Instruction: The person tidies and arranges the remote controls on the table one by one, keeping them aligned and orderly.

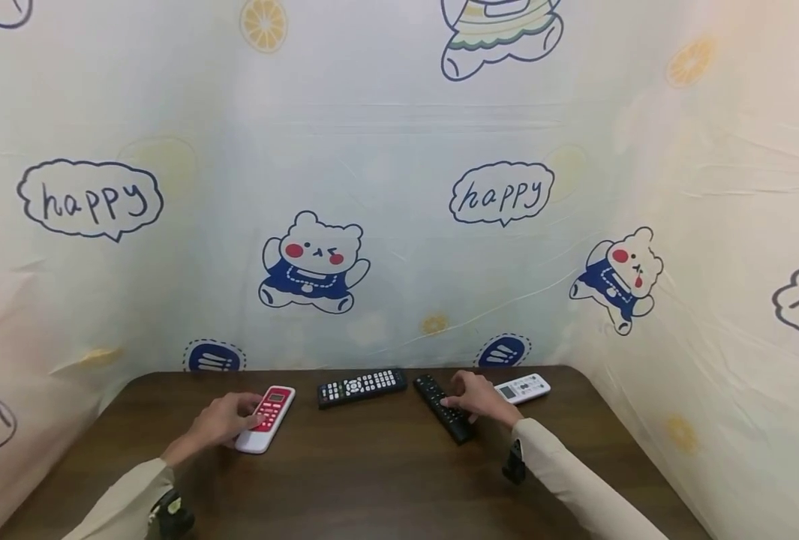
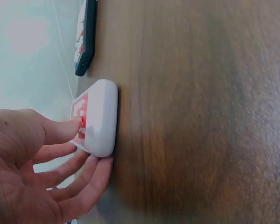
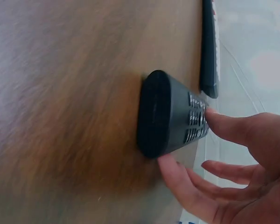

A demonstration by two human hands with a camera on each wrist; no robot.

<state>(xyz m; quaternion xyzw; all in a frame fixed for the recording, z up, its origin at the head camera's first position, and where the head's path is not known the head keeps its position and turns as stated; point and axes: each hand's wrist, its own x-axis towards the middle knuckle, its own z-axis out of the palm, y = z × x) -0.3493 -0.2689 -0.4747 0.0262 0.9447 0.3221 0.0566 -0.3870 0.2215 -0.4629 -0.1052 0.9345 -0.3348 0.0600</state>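
On the left of the table, my left hand (image 1: 220,421) grips a white remote control with a red face (image 1: 272,411). In the left wrist view the thumb presses its buttons while the fingertips (image 2: 102,170) touch its side edge. My right hand (image 1: 478,397) holds a long black remote control (image 1: 455,426), lying aslant right of the middle. Its thumb rests on the button face, and a finger touches the lower side in the right wrist view. Part of each held remote is hidden behind the hand.
Between the hands, toward the back edge, lies another black remote with white buttons (image 1: 361,387). A white remote (image 1: 524,388) lies behind the right hand, partly covered by it. The brown wooden table (image 1: 345,480) meets a printed curtain (image 1: 399,285) at the back and sides.
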